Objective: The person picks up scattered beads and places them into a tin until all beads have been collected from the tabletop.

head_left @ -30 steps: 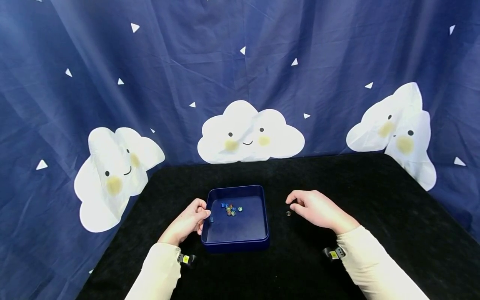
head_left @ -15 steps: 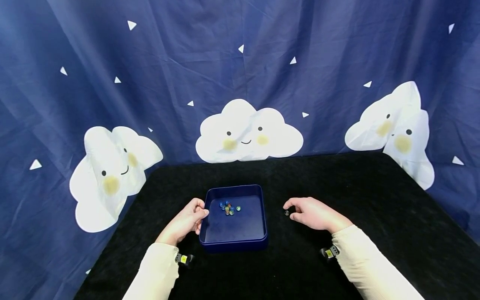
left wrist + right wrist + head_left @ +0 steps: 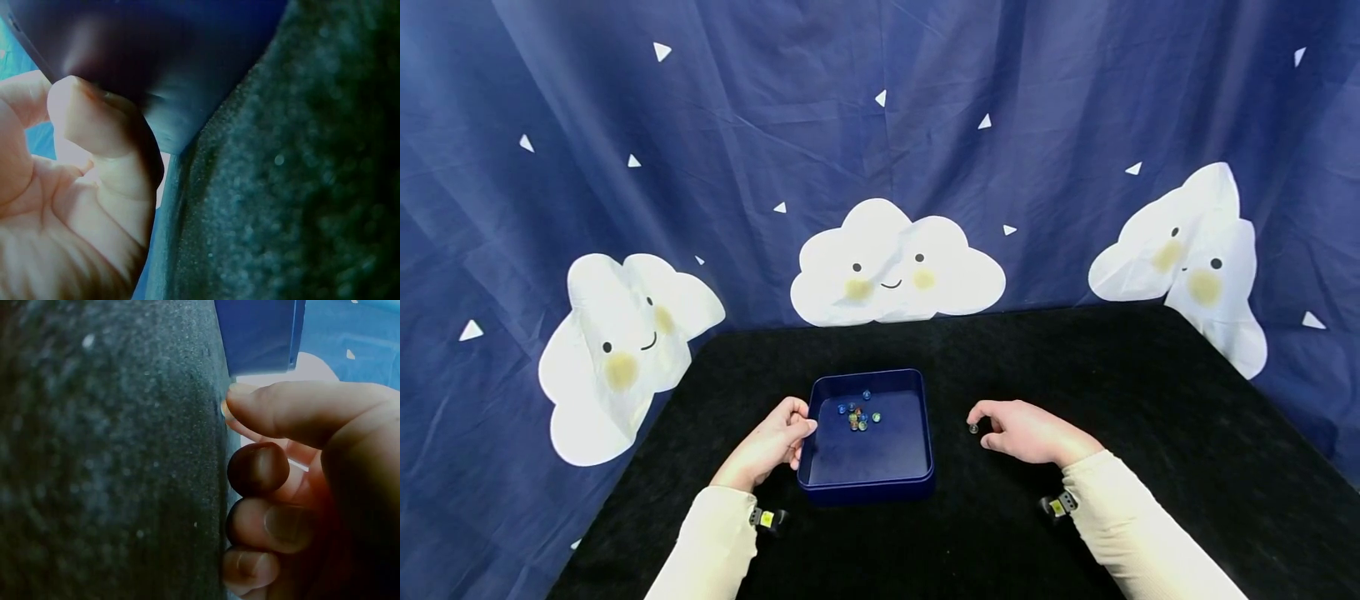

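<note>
In the head view, a square dark-blue tray (image 3: 880, 457) with low walls stands on the black cloth. My left hand (image 3: 772, 444) grips its left wall between thumb and fingers; the left wrist view shows the thumb (image 3: 94, 119) pressed on the outside of the tray (image 3: 187, 56). Inside lie several glass marbles (image 3: 853, 419), mostly in a loose group, with a blue marble (image 3: 867, 395) nearer the back wall. To the tray's right, a single marble (image 3: 973, 428) sits on the cloth under the index fingertip of my right hand (image 3: 1026, 430). The thumb is a little apart from that marble.
Black cloth (image 3: 1075, 358) covers the table around the tray. Behind it hangs a blue curtain (image 3: 1045, 158) printed with white clouds (image 3: 898, 267) and small triangles. A small camera is strapped to each wrist.
My right hand has moved slightly left and down to the lone marble, its index fingertip now on it. Within the tray, one marble has rolled from the left wall to the back.
</note>
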A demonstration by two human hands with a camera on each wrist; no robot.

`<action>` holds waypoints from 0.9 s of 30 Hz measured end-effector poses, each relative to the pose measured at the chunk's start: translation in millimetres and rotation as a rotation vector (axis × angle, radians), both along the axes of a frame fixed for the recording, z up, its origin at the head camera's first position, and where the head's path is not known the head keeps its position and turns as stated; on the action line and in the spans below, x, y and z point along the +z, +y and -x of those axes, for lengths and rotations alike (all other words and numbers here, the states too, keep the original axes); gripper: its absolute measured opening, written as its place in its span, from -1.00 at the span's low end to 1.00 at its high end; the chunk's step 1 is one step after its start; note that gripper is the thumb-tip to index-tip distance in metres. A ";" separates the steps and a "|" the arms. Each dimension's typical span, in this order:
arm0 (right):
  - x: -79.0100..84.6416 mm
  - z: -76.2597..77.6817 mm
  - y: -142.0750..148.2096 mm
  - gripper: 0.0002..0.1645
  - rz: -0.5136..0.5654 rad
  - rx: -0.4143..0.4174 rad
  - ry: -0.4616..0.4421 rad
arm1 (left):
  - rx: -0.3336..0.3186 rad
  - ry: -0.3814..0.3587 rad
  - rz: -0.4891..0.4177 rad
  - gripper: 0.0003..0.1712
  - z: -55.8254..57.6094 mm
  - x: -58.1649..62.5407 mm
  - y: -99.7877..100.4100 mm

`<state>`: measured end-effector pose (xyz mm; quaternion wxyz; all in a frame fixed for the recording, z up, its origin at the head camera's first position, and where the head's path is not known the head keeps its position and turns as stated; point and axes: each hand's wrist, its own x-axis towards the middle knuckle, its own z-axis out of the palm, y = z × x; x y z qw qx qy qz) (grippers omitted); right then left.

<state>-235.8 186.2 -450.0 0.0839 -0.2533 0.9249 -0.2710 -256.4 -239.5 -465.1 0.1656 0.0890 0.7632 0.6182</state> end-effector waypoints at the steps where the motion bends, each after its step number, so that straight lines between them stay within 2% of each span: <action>1: -0.2 -0.4 -0.3 -0.72 0.002 0.004 0.004 | 0.002 0.000 0.001 -0.61 -0.3 -0.2 -0.2; 17: -0.9 -2.2 -6.6 -0.80 0.001 0.052 0.025 | 0.013 0.001 0.006 -0.66 -3.3 1.9 -0.9; 20: 1.3 -3.0 -7.0 -0.80 0.013 0.040 0.059 | 0.012 0.004 0.011 -0.67 -3.9 2.2 -0.4; 27: 15.6 -2.5 -14.3 -0.82 0.068 -0.049 0.203 | 0.009 0.006 0.011 -0.67 -2.4 1.7 0.9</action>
